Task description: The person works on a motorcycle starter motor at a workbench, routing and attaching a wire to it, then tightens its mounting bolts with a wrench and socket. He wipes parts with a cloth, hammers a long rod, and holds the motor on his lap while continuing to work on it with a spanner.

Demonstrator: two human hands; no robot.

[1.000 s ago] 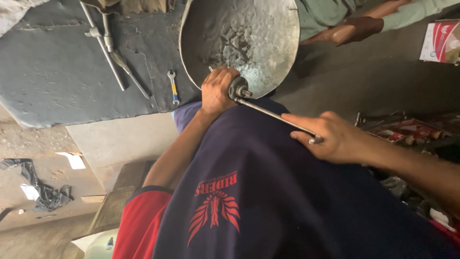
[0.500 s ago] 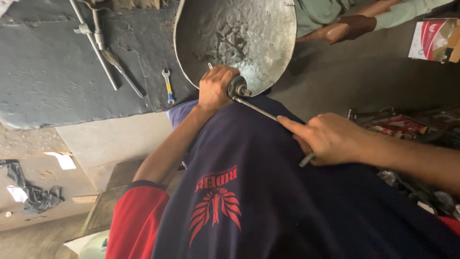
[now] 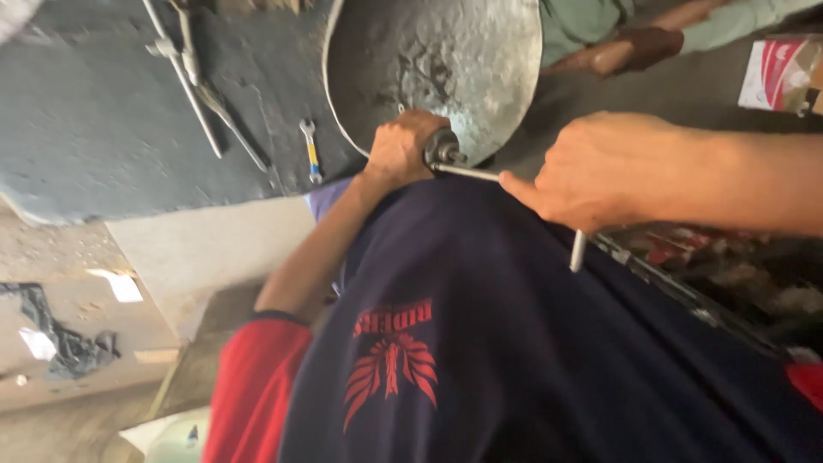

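Observation:
A big dented metal bowl (image 3: 437, 60) lies at the top centre. My left hand (image 3: 401, 147) is closed around a dark round socket head (image 3: 442, 151) at the bowl's near rim. A thin steel bar (image 3: 467, 172) runs from that head to the right and passes under my right hand (image 3: 591, 171), which grips it; the bar's free end (image 3: 577, 251) sticks out below the fist. My dark blue and red shirt (image 3: 480, 343) fills the lower frame.
A dark grey sheet (image 3: 111, 111) on the left carries long metal tools (image 3: 201, 90) and a small spanner (image 3: 312, 151). Another person's arms in green sleeves (image 3: 634, 47) rest at the top right. A red and white box (image 3: 784, 73) stands at the right edge.
My right hand has swung up and towards the left along the bar, turning the bar around the socket head. My left hand stays on the head. The view has shifted slightly.

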